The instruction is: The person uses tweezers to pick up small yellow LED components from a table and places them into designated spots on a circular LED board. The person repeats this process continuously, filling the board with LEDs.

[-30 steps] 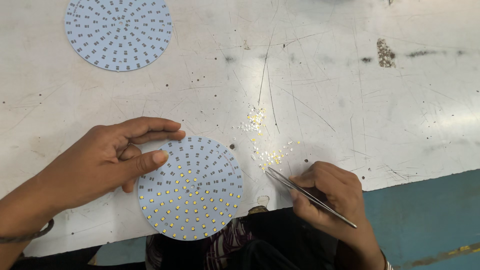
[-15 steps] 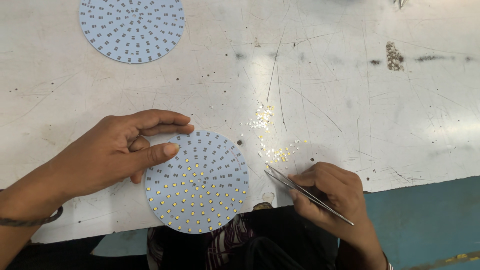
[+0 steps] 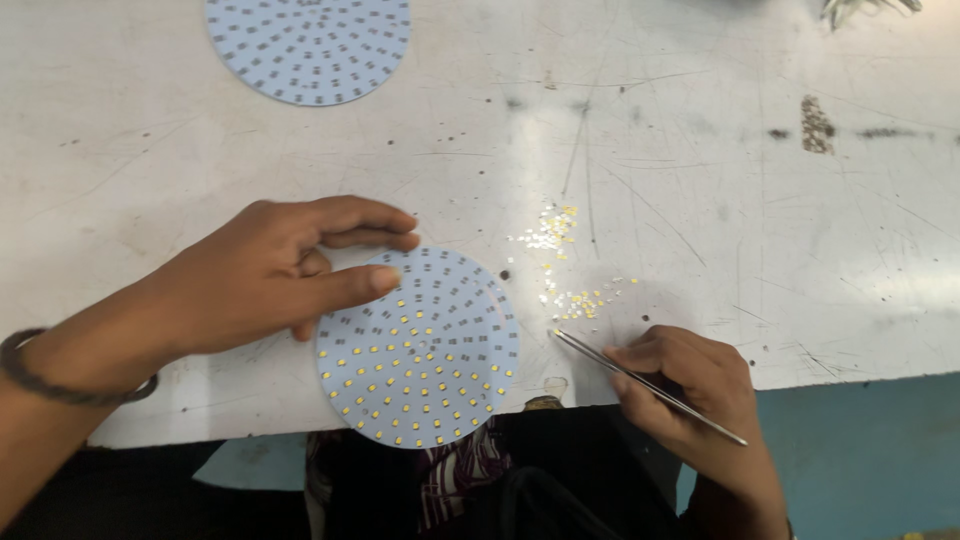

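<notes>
At the near edge of a scratched white table point(image 3: 750, 200), a round pale-blue board point(image 3: 418, 345), hanging partly over that edge. Studded with rings of small pads, most of the lower and middle ones already bearing tiny yellow chips, those along the upper part mostly bare.

Left of the board, the left hand point(image 3: 260, 280), a dark band point(image 3: 60, 385) round its wrist. Fingers loosely spread, gripping nothing: thumb tip pressing on the board's upper-left part, two longer fingers curving just past its top rim. Steadying, by the look of it, not lifting.

Right of the board, the right hand point(image 3: 690, 385), fingers pinched round thin metal tweezers point(image 3: 645, 380). Tips pointing towards the board, close beside its right rim and just short of it, nearly shut. Too small to tell whether a chip sits between them.

Above and right of the board, a loose scatter of yellow chips point(image 3: 565, 270) on the table, near the tweezer tips. Far above the board, at the table's back, a second round board point(image 3: 308, 45), pads bare, cut off by the frame.

Judging from this: populating the board chip by chip, roughly two-thirds filled. Calls for a light, exact pinch on a single chip, a square set-down on a bare pad, and the left hand keeping the overhanging board from tipping.
</notes>
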